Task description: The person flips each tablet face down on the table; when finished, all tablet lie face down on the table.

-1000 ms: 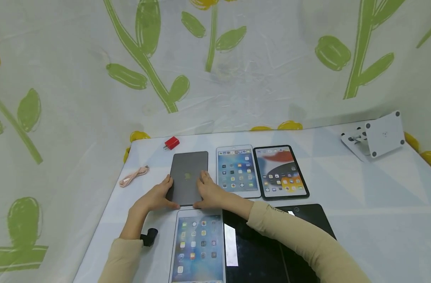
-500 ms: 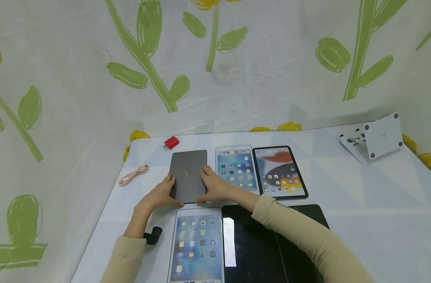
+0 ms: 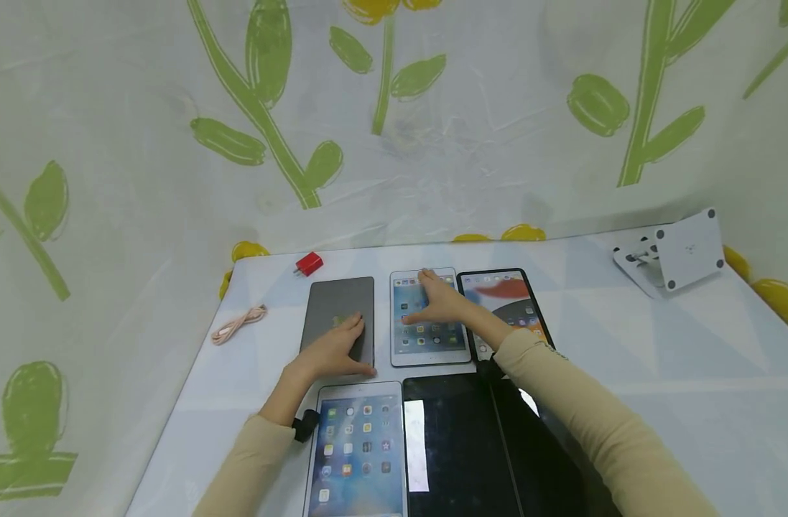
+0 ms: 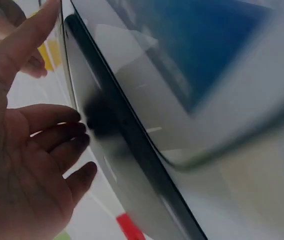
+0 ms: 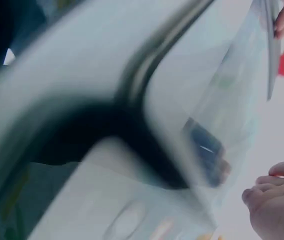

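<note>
A dark grey tablet [image 3: 329, 298] lies face down, its back showing a logo. My left hand [image 3: 332, 353] is over its lower right part with extended fingers; whether the fingertips touch it is hard to tell. In the left wrist view the left hand's [image 4: 37, 165] fingers are slightly bent beside a tablet edge, gripping nothing. My right hand [image 3: 440, 301] is spread over a white tablet [image 3: 426, 353] with a lit screen, thumb and fingers apart. The right wrist view shows that hand [image 5: 279, 205] loosely bent and holding nothing; contact with the screen cannot be made out.
A black-framed tablet [image 3: 493, 287] sits beside the white one. Nearer lie a larger white tablet [image 3: 361, 474] and two black tablets [image 3: 461, 438], side by side. A red plug [image 3: 309, 263], a pink cable [image 3: 238, 323] and a white stand [image 3: 687, 251] are further out.
Both hands earlier held the grey tablet's sides. My right hand has left it and moved right over the white tablet; my left hand has slid right across the grey tablet.
</note>
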{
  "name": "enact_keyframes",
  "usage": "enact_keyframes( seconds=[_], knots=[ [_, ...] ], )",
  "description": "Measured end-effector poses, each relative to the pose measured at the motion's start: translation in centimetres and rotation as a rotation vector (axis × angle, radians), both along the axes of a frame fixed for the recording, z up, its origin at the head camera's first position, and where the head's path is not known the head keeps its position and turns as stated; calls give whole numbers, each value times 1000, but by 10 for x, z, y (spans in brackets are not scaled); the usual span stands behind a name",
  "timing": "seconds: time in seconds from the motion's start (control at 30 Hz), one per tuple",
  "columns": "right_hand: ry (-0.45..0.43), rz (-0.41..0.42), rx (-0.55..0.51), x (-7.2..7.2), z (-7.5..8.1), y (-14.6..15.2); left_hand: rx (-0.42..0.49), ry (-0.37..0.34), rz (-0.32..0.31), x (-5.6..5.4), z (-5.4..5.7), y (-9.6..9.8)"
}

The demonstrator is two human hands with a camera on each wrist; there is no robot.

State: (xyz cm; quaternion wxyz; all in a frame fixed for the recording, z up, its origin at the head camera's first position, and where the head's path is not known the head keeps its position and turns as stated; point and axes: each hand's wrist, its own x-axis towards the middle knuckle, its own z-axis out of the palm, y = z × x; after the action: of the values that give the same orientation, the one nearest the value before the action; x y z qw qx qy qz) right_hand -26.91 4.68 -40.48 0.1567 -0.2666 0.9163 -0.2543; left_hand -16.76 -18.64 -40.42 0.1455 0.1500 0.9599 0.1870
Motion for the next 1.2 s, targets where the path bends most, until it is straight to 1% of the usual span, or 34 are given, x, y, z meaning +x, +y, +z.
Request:
enact_keyframes(
  seconds=[0.1, 0.17, 0.2, 0.27, 0.33, 0.4, 0.6, 0.63, 0.77, 0.83, 0.97, 1.1, 1.2],
  knots=[
    [18, -52, 38, -10, -5, 12, -9, 23, -65, -5, -1, 15],
    [32, -65, 37, -14, -6, 18, -7, 29, -105, -7, -1, 24],
    [39, -68, 33, -16, -6, 20, -10, 31, -120, -8, -1, 28],
    [42, -61, 25, -19, -4, 22, -23, 33, -129, -10, -1, 34],
    [60, -47, 31, -22, -3, 22, -29, 39, -122, -11, -2, 38],
    [56, -56, 51, -26, -1, 23, -37, 43, -111, -11, -2, 40],
    [6, -179, 133, -38, 4, 29, -40, 29, -103, -12, -3, 44],
    [0, -190, 147, -39, 4, 30, -41, 26, -102, -12, -3, 44],
    [-5, -190, 190, -42, 3, 34, -44, 26, -102, -11, -1, 46],
    [-8, -199, 173, -41, 2, 35, -43, 22, -96, -10, 0, 47],
    [-11, -244, 107, -39, 2, 33, -39, 5, -77, -9, 3, 49],
    [-45, -300, 61, -39, 2, 30, -31, -14, -64, -10, 3, 49],
    [-94, -338, 13, -38, 6, 30, -18, -32, -59, -12, 4, 48]
  ],
)
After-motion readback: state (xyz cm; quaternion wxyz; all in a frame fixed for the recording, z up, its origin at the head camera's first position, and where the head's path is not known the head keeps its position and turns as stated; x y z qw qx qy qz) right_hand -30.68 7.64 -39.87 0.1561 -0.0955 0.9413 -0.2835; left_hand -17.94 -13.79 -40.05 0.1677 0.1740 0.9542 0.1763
